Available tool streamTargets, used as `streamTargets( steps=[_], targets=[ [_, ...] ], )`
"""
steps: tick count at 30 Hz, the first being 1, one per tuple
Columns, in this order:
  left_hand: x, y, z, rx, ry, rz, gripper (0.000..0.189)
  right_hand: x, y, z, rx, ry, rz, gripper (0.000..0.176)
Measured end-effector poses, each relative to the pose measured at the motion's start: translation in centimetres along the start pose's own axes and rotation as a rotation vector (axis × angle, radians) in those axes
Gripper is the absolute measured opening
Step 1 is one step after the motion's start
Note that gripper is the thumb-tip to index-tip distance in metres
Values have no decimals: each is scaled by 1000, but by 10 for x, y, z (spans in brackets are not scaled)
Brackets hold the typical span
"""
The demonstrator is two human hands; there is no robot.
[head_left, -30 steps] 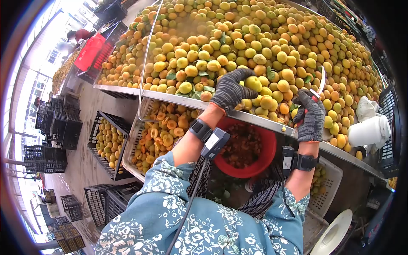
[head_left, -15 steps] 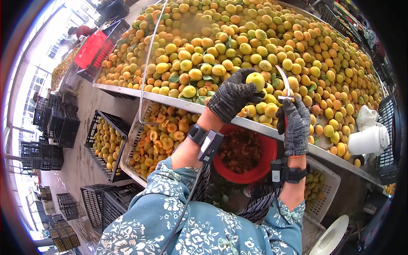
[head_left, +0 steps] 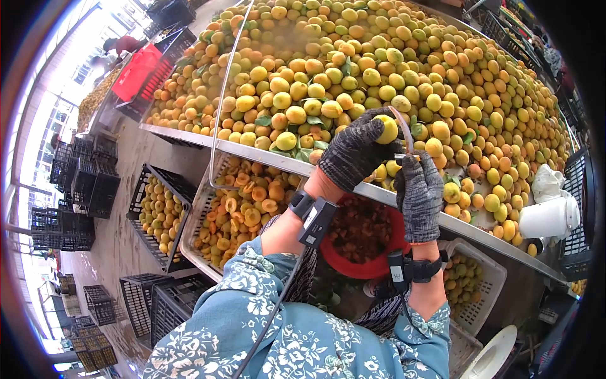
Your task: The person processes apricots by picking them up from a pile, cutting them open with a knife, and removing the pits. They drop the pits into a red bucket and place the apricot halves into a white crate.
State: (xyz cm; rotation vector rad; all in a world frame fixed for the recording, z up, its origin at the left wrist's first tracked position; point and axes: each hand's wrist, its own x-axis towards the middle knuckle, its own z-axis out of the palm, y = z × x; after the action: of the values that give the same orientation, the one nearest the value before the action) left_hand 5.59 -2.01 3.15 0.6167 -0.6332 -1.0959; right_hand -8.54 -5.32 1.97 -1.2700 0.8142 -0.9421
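My left hand [head_left: 352, 155], in a dark grey knit glove, is closed on a yellow apricot [head_left: 386, 129] with thumb and fingers around its sides. A curved-bladed knife [head_left: 403, 128] is gripped in my right hand [head_left: 421, 201], gloved alike, its blade pointing up right beside the apricot. Both hands are above the front edge of a metal-rimmed table [head_left: 464, 227] heaped with apricots [head_left: 303, 76]. Below them stands a red tub [head_left: 360, 270] with brownish pits or scraps inside. To its left, a pale crate [head_left: 201, 208] holds split apricot halves [head_left: 249, 199].
A black crate of whole apricots [head_left: 159, 211] stands on the floor at left, with stacked black crates [head_left: 91, 183] beyond. At right are a white container [head_left: 549, 218] on the table and a pale crate [head_left: 495, 278] of greenish fruit below. A thin metal rod [head_left: 222, 95] rises at left.
My right hand has moved left and slightly down, bringing the knife blade up to the apricot. The left hand has shifted slightly right and down, still holding the fruit.
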Motion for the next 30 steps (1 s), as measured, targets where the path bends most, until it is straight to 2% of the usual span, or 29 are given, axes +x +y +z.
streamTargets(
  steps=[2, 6, 8, 9, 11, 12, 14, 15, 17, 19, 21, 23, 24, 26, 28, 30],
  targets=[
    [1, -5, -9, -35, -106, -15, 41, -2, -1, 2, -19, 29, -43, 19],
    [1, -7, -13, -224, -70, -112, 39, -7, -12, 3, -127, -1, -81, 19],
    [2, -7, -11, 617, -156, 291, 35, -8, -12, 4, -146, -24, -104, 20],
    [1, -6, -10, 617, -156, 290, 35, -8, -11, 3, -178, -11, -113, 20],
    [-2, 2, -2, -221, -50, -124, 38, -9, -11, 4, -210, 3, -121, 20],
    [-2, -2, -5, -221, -51, -125, 38, -10, -12, 6, -197, 19, -138, 20],
    [1, -9, -10, 43, -103, 83, 40, -12, -15, 6, -183, 37, -155, 20],
    [1, -11, -13, 43, -103, 83, 40, -13, -16, 5, -163, 24, -130, 21],
    [0, -5, -8, 653, -109, 270, 41, -13, -15, 4, -144, 12, -103, 22],
    [-2, -6, -6, 708, -94, 320, 41, -11, -9, 6, -231, 43, -196, 19],
    [-2, -11, -10, 762, -77, 372, 41, -11, -10, 6, -176, 22, -148, 18],
    [2, -18, -14, 706, -78, 231, 39, -12, -10, 6, -120, 5, -99, 17],
    [1, -21, -16, 706, -78, 230, 39, -11, -8, 6, -142, 9, -111, 17],
    [-4, -15, -8, -315, 0, -161, 43, -11, -4, 6, -164, 13, -121, 16],
    [-5, -16, -8, -259, 23, -153, 46, -11, 0, 6, -315, 51, -207, 17],
    [-3, -18, -11, -202, 46, -144, 49, -13, -2, 7, -296, 39, -187, 17]
  ],
)
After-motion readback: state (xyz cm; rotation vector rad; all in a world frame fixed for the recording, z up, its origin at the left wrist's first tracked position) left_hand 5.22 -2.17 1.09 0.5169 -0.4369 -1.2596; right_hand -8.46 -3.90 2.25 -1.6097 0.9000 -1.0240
